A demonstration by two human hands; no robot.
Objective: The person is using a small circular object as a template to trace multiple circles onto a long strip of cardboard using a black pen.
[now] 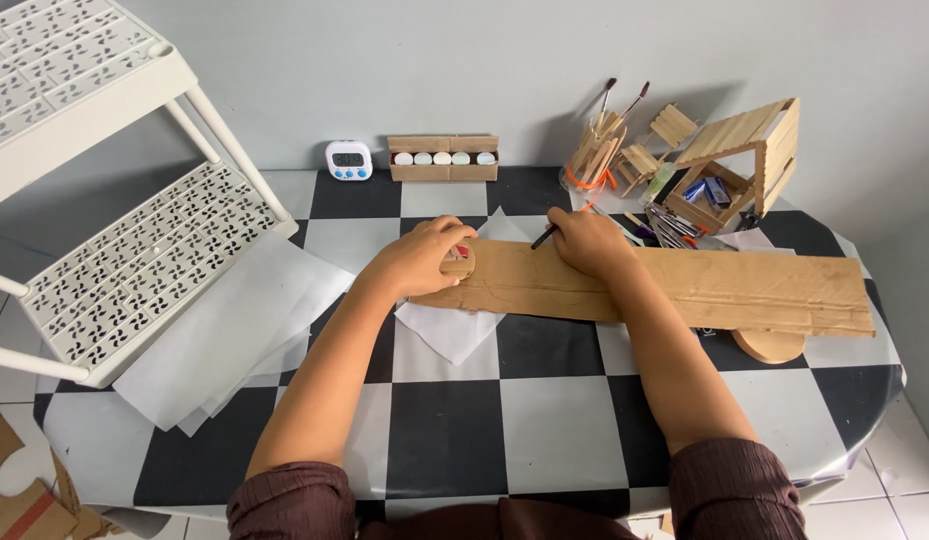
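Note:
A long strip of brown cardboard (724, 290) lies across the checkered table (464, 440). My left hand (424, 255) presses a small round cardboard piece (458, 266) flat onto the strip's left end. My right hand (584, 240) holds a dark pencil (542, 236) with its tip at the strip's upper edge, just right of the round piece. A second cardboard disc (771, 346) pokes out from under the strip on the right.
Sheets of white paper (234, 330) lie at left and under the strip. A white perforated shelf rack (114, 250) stands at left. At the back are a digital timer (348, 160), a cardboard box of paint pots (443, 158), a stick brush holder (594, 150) and a stick house (749, 165).

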